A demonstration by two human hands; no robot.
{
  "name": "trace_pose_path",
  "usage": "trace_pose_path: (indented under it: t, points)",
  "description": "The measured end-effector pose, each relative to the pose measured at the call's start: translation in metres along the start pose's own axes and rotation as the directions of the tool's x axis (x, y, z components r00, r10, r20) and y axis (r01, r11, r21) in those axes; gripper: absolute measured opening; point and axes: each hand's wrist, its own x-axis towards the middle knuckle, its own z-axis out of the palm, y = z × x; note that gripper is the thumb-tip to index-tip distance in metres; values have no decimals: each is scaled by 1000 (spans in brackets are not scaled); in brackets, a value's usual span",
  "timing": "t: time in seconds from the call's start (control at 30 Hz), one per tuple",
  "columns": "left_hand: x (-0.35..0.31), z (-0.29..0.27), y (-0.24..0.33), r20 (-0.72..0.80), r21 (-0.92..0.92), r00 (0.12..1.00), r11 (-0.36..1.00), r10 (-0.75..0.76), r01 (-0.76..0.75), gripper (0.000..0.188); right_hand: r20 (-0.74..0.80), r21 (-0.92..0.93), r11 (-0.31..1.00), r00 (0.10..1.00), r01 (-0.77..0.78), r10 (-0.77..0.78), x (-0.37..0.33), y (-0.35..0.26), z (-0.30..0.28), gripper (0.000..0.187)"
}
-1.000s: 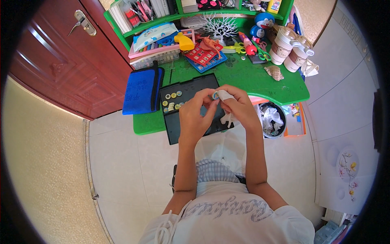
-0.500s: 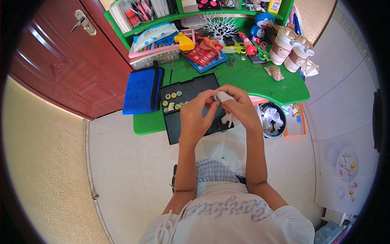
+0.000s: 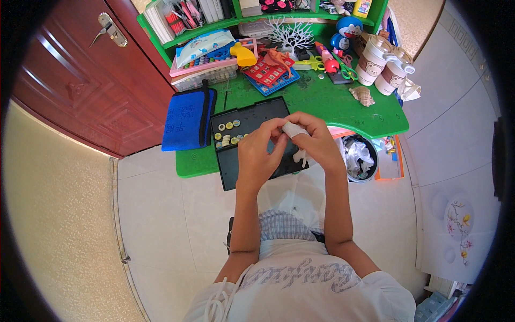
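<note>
Hands together at white tissue, above black case holding round pieces

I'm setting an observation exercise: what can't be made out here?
In the head view:
Anything between left hand and right hand: covered by them and white tissue.
Part of black tray: behind hands.
Detail on round pieces: too small.
Green shelf's top: cut off by upper edge.

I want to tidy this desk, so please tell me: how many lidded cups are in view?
2. One cup stands on the green desk, behind the seashell; the other cup stands beside it, to the right. More could be hidden.
</note>
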Motion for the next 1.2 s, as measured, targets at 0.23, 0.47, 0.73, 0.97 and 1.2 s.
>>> trace_pose_path:
  t: [0.23, 0.47, 0.73, 0.97, 1.2]
  points:
    - [1, 2, 0, -8, -32, 1000, 999, 7, -7, 27, 23, 91, 993, 997, -74, 72, -1, -3, -2, 15]
    - [2, 2, 1, 9, -12, 1000, 1000, -1, 1, 26, -22, 33, 999, 999, -25, 26, -2, -2, -4, 15]
    - [2, 2, 1, 15, 2, 999, 1000, 31, -31, 29, -29, -27, 1000, 1000, 7, -7, -1, -1, -6, 18]
    - [2, 2, 1, 13, 3, 999, 999, 32, -32, 29, -9, -84, 995, 999, -54, 54, -1, 2, -8, 19]
    - [3, 2, 2, 5, -6, 999, 999, 38, -38, 28, -8, -30, 999, 999, -38, 38, 0, 2, -6, 17]
